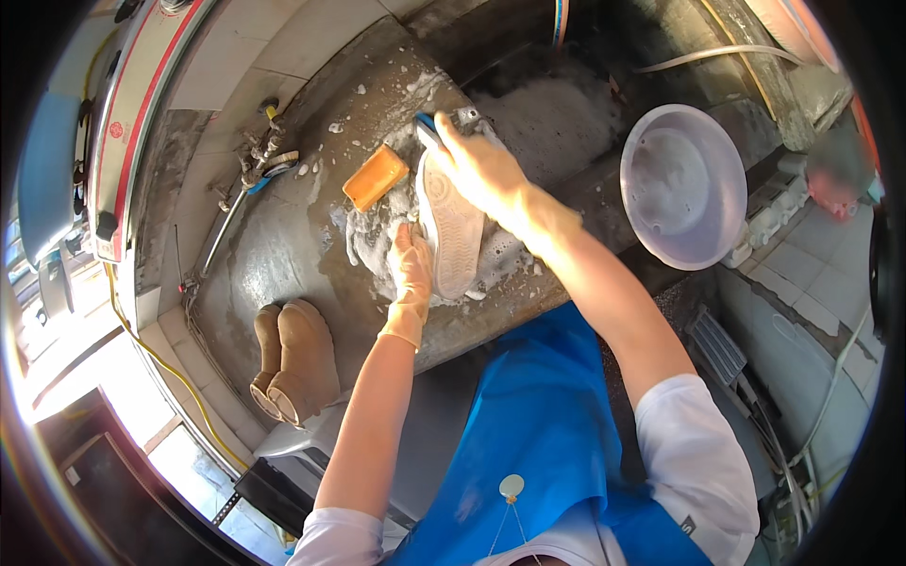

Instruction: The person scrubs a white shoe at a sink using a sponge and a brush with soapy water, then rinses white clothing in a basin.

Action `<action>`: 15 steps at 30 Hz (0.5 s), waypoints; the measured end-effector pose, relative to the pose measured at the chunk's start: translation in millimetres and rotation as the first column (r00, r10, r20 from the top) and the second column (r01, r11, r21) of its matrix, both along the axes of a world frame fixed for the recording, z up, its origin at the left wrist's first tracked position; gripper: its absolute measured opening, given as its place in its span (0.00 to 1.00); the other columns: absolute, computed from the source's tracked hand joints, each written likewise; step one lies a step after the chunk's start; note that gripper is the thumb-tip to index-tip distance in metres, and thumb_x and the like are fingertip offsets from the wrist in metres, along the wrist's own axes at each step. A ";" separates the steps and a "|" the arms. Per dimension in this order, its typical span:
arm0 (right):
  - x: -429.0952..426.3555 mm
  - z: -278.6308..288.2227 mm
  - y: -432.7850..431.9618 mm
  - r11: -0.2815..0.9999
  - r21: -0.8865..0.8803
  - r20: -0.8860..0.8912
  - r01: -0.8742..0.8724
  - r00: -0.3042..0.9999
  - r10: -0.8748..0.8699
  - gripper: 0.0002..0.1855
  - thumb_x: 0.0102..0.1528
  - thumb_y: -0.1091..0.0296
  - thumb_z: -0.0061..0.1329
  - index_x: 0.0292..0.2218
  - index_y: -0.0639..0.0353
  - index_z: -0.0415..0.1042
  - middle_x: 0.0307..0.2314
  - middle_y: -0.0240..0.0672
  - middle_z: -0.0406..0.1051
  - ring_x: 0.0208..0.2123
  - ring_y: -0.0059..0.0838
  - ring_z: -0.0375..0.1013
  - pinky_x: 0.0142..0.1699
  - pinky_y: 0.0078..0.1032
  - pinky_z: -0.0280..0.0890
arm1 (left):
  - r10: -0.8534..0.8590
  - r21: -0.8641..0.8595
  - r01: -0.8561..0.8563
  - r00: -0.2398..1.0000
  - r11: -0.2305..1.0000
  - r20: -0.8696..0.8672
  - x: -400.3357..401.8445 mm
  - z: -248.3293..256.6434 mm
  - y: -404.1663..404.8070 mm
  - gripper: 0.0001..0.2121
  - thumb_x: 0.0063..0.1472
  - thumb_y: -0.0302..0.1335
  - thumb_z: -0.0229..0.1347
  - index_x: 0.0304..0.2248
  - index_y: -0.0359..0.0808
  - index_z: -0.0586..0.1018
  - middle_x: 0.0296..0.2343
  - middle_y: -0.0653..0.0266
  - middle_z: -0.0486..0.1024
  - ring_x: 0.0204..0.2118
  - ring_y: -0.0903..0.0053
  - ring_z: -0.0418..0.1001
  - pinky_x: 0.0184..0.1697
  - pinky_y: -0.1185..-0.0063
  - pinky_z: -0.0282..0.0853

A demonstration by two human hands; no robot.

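A pale shoe [451, 244] lies sole up in suds on the wet stone counter. My left hand [410, 272], in a rubber glove, grips the shoe's left side near its lower end. In my gloved right hand [488, 170] is a blue-backed scrub brush [426, 129], at the sole's far end. The fingers hide most of the brush, and its bristles do not show. An orange rectangular block [375, 178], which looks like a bar of soap, rests on the counter left of the shoe. White foam [368, 244] surrounds the shoe.
Two tan boots [301, 361] stand at the counter's left front. Behind them, a second brush [277, 166] lies by the wall taps [258, 145]. A sink [545, 117] with foamy water is beyond the shoe; a pale plastic basin [676, 187] sits at right.
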State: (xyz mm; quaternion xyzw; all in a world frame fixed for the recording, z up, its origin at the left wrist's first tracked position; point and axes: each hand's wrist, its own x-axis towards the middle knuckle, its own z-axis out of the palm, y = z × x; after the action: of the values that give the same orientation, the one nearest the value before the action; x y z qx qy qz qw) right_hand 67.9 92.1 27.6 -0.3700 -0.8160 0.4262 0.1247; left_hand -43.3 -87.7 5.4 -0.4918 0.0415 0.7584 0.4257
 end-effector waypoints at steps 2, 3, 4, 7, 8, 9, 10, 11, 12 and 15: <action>-12.6 -18.8 1.3 0.998 0.047 -0.064 0.033 0.997 -0.029 0.27 0.62 0.60 0.42 0.59 0.59 0.53 0.29 0.54 0.73 0.28 0.49 0.75 0.32 0.43 0.70 | 0.066 0.174 -0.091 0.988 0.981 0.140 -17.6 -21.8 -17.4 0.19 0.66 0.43 0.46 0.43 0.34 0.75 0.30 0.70 0.70 0.34 0.78 0.64 0.40 0.83 0.62; 4.7 -20.6 -15.6 0.997 0.026 -0.071 0.077 0.995 -0.075 0.28 0.62 0.61 0.42 0.59 0.59 0.53 0.28 0.54 0.73 0.28 0.48 0.75 0.32 0.42 0.69 | -0.068 0.066 0.071 0.997 0.995 -0.042 -17.2 -31.6 -22.7 0.19 0.66 0.43 0.46 0.43 0.34 0.75 0.29 0.69 0.70 0.33 0.78 0.64 0.39 0.83 0.62; 26.6 -19.0 -26.8 0.992 0.021 -0.081 0.122 0.989 -0.120 0.28 0.62 0.61 0.43 0.59 0.59 0.53 0.27 0.54 0.73 0.28 0.47 0.75 0.32 0.42 0.69 | -0.240 -0.075 0.230 0.952 0.970 -0.191 -15.8 -38.7 -25.9 0.19 0.66 0.43 0.46 0.42 0.34 0.75 0.28 0.69 0.70 0.33 0.78 0.64 0.38 0.82 0.62; 66.7 -32.5 -67.7 0.977 0.117 -0.160 0.177 0.975 -0.157 0.32 0.61 0.64 0.45 0.62 0.58 0.49 0.22 0.51 0.72 0.22 0.48 0.73 0.30 0.40 0.68 | -0.975 -0.973 0.105 -0.062 0.206 -0.213 -6.0 -48.9 -13.9 0.19 0.66 0.42 0.47 0.39 0.32 0.77 0.25 0.67 0.72 0.29 0.75 0.65 0.36 0.80 0.64; 55.9 -29.7 -51.8 0.986 0.093 -0.096 0.138 0.987 -0.129 0.33 0.61 0.64 0.45 0.62 0.59 0.48 0.21 0.51 0.71 0.22 0.49 0.73 0.29 0.40 0.67 | -0.937 -0.937 0.084 -0.051 0.339 -0.344 -8.1 -63.2 -19.3 0.17 0.66 0.39 0.47 0.38 0.32 0.77 0.24 0.66 0.72 0.28 0.75 0.65 0.35 0.78 0.64; 24.8 -21.9 -30.4 0.992 0.077 -0.077 0.098 0.993 -0.092 0.33 0.61 0.64 0.45 0.62 0.60 0.48 0.22 0.51 0.71 0.22 0.49 0.72 0.28 0.40 0.67 | -0.881 -0.882 0.055 -0.041 0.468 -0.471 -16.3 -77.8 -31.8 0.15 0.66 0.37 0.48 0.36 0.32 0.77 0.23 0.64 0.73 0.27 0.74 0.66 0.34 0.77 0.65; -5.0 -21.6 0.7 0.995 0.071 -0.048 0.070 0.997 -0.067 0.33 0.61 0.64 0.45 0.62 0.60 0.48 0.22 0.51 0.71 0.22 0.49 0.72 0.28 0.40 0.67 | -0.872 -0.874 -0.153 -0.260 0.461 -0.414 -13.4 -85.4 -32.4 0.14 0.66 0.36 0.48 0.35 0.33 0.77 0.23 0.63 0.73 0.27 0.74 0.66 0.34 0.77 0.65; -19.1 -21.9 17.4 0.997 0.063 -0.016 0.040 0.999 -0.039 0.33 0.61 0.64 0.45 0.62 0.60 0.48 0.22 0.51 0.71 0.23 0.49 0.72 0.28 0.40 0.66 | -0.868 -0.861 -0.222 -0.321 0.458 -0.378 -12.9 -91.4 -31.9 0.13 0.65 0.36 0.48 0.35 0.33 0.77 0.23 0.62 0.73 0.27 0.73 0.66 0.34 0.76 0.65; -25.2 -22.4 8.1 0.997 0.039 -0.072 0.070 0.995 -0.067 0.33 0.61 0.63 0.44 0.62 0.60 0.48 0.22 0.51 0.71 0.23 0.49 0.72 0.28 0.41 0.67 | -0.875 -0.841 -0.314 -0.361 0.439 -0.322 -17.8 -95.2 -40.3 0.12 0.65 0.35 0.48 0.35 0.34 0.77 0.23 0.60 0.73 0.27 0.73 0.66 0.34 0.76 0.65; 15.8 -29.7 -53.7 0.989 0.047 -0.201 0.137 0.972 -0.125 0.32 0.62 0.59 0.41 0.62 0.61 0.47 0.24 0.53 0.71 0.24 0.51 0.73 0.30 0.43 0.67 | -0.944 -0.931 -0.180 -0.148 0.318 -0.294 -15.2 -87.0 -39.0 0.10 0.65 0.34 0.49 0.35 0.36 0.77 0.23 0.56 0.73 0.26 0.71 0.66 0.33 0.74 0.65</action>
State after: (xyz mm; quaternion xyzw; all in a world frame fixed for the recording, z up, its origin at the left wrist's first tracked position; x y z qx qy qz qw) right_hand 83.7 38.4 -2.1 -0.3748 -0.7861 0.4266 0.2442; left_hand -58.5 -126.8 -81.6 0.0838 0.8176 0.5045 0.2645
